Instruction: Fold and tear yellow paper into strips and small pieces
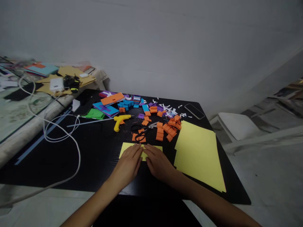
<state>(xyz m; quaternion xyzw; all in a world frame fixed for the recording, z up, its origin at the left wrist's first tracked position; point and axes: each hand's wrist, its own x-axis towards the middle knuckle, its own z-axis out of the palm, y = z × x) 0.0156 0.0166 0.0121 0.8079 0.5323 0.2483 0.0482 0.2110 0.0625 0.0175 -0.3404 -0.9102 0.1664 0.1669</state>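
A small yellow paper rectangle (124, 148) lies flat on the black table in front of me. Both hands press on it, fingertips close together near its middle. My left hand (129, 162) rests on its left half with the fingers stretched forward. On the right half lies my right hand (158, 160), its fingers also stretched out flat. The hands cover much of the sheet. Just beyond its far edge are black-handled scissors (153, 125), partly over an orange paper piece (134, 137).
Large yellow sheets (199, 154) lie at the right. A yellow glue gun (120, 119), folded orange pieces (169, 130), white scraps (169, 109) and a phone (194, 111) are farther back. Coloured paper stacks (106, 108) sit back left; a white cable (77, 148) loops across the left.
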